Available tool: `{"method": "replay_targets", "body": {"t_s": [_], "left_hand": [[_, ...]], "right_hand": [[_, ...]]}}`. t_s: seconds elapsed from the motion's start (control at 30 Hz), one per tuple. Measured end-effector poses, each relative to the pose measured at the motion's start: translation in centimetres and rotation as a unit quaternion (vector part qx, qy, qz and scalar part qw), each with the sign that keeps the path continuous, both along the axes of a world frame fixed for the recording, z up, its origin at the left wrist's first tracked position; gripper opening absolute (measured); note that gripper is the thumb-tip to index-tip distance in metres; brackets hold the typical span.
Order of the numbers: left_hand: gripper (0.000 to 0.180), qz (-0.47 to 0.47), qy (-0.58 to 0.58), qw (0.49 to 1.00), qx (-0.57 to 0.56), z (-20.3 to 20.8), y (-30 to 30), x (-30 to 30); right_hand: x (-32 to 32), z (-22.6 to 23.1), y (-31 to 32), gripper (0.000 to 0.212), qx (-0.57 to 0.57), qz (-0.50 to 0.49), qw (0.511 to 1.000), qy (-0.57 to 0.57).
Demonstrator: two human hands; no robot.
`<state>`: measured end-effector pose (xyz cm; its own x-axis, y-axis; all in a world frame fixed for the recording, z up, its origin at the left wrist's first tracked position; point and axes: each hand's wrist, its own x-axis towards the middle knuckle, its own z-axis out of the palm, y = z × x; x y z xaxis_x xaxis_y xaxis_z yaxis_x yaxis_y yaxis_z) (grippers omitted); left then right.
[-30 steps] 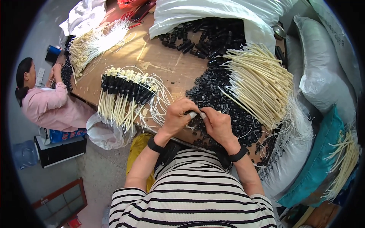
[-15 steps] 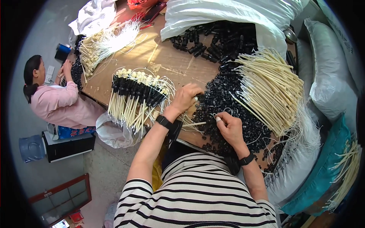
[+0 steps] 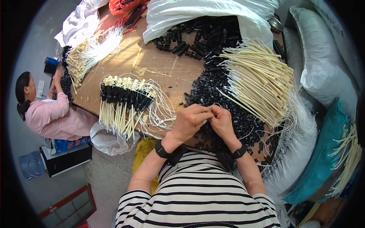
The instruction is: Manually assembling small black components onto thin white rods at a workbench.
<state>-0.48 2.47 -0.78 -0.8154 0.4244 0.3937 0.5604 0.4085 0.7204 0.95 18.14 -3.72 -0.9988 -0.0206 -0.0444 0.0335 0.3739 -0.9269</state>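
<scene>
My left hand (image 3: 190,121) and my right hand (image 3: 221,122) meet over the table's near edge, fingers pinched together. Between the right fingers is the end of a thin white cord, mostly hidden now, with a bit of it curving above the knuckles. Whatever the left fingertips pinch is too small and covered to make out. Just beyond both hands spreads a heap of small black plastic pieces (image 3: 213,89). A bundle of cream rods with white cords (image 3: 262,83) lies on the heap's right. Left of my hands sits a row of cream rods with black sleeves (image 3: 123,100).
Larger black cylindrical parts (image 3: 190,47) spill from a white sack (image 3: 213,11) at the back. Another corded bundle (image 3: 85,59) lies far left, near a person in pink (image 3: 53,114). Full white sacks (image 3: 323,57) and a teal sack (image 3: 323,163) crowd the right side.
My left hand has left the black pieces and come back to the right hand, so the fingertips now touch. The right hand has shifted slightly left. The whole view has also shifted.
</scene>
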Motion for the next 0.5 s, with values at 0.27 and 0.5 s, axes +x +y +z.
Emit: {"method": "replay_targets", "body": {"t_s": [0.27,0.5], "left_hand": [[0.028,0.070,0.179,0.981,-0.026,-0.5,0.8,2.0],[0.023,0.103,0.023,0.988,0.114,-1.9,0.6,1.7]], "right_hand": [[0.6,-0.9,0.2,0.011,-0.099,-0.006,0.994,-0.053],[1.2,1.4,-0.5,0.010,0.026,-0.013,0.999,0.013]]}}
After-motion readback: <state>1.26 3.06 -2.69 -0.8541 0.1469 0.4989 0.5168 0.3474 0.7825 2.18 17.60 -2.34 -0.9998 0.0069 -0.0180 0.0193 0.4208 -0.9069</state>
